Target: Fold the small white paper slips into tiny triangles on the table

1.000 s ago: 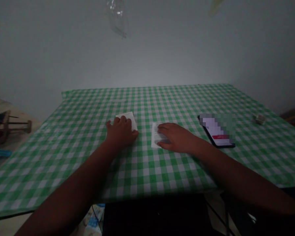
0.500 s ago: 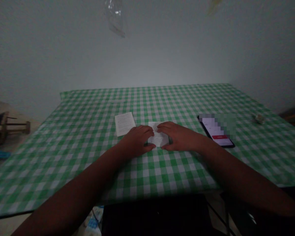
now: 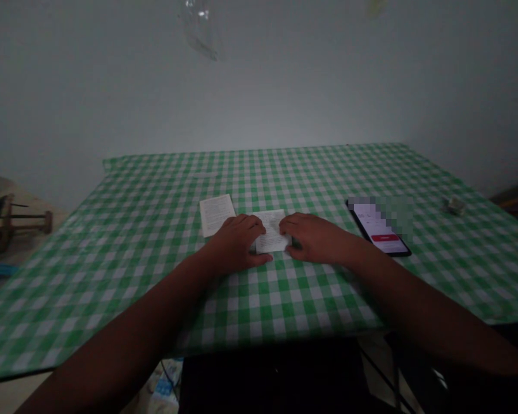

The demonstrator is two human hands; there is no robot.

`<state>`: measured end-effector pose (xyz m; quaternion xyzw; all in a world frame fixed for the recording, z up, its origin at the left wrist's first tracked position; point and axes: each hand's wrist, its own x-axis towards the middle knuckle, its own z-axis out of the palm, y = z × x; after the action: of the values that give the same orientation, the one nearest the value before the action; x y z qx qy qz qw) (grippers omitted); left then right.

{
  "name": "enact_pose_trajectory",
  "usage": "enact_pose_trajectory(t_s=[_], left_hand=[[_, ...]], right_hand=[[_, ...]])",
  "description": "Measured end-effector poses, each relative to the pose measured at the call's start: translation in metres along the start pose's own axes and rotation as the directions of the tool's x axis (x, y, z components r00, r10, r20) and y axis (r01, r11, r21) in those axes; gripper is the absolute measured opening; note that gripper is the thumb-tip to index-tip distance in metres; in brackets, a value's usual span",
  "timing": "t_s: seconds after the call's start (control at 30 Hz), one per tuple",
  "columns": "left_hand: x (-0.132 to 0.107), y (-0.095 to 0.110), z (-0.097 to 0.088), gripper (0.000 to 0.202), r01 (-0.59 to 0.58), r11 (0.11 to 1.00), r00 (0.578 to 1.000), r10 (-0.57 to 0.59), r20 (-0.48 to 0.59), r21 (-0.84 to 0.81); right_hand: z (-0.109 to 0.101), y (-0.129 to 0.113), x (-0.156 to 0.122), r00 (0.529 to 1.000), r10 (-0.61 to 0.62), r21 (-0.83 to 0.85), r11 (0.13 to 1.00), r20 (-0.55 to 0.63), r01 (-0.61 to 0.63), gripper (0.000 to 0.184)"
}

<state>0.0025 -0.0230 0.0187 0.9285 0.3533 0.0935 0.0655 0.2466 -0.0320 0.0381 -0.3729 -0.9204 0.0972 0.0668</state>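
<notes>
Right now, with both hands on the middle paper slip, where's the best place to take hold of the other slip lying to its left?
Probably the loose slip's near left corner, from the left hand's side. It lies flat on the checked cloth, so a fingertip likely must lift that edge first; its right edge sits close to the held slip.

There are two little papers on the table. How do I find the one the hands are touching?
Look at the green checked tablecloth, near its middle. Two small printed paper slips lie side by side there; the left hand and right hand pinch the right slip from both sides. The other slip lies untouched to its left, farther from the phone.
</notes>
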Motion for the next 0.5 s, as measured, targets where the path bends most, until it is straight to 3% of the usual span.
enact_pose_trajectory(t_s=[0.1, 0.23, 0.4, 0.5], left_hand=[[0.0003, 0.0011, -0.0006, 0.054, 0.003, 1.000, 1.000, -0.003, -0.010, 0.028], [0.0017, 0.0024, -0.0036, 0.039, 0.014, 0.999, 1.000, -0.013, -0.016, 0.036], [0.0027, 0.0056, -0.0062, 0.025, 0.009, 1.000, 1.000, -0.008, -0.022, 0.030], [0.0021, 0.0092, -0.0088, 0.031, 0.000, 1.000, 1.000, 0.000, -0.012, -0.010]], right_hand=[[0.0008, -0.0009, -0.0002, 1.000, -0.021, -0.006, 1.000, -0.015, 0.021, 0.027], [0.0041, -0.0018, -0.0001, 0.999, -0.024, -0.030, 0.999, -0.038, 0.023, 0.041], [0.0082, -0.0070, 0.0038, 0.991, -0.038, -0.022, 0.999, -0.127, 0.036, 0.024], [0.0071, -0.0075, 0.0052, 0.989, -0.047, 0.015, 0.999, -0.140, 0.050, 0.020]])
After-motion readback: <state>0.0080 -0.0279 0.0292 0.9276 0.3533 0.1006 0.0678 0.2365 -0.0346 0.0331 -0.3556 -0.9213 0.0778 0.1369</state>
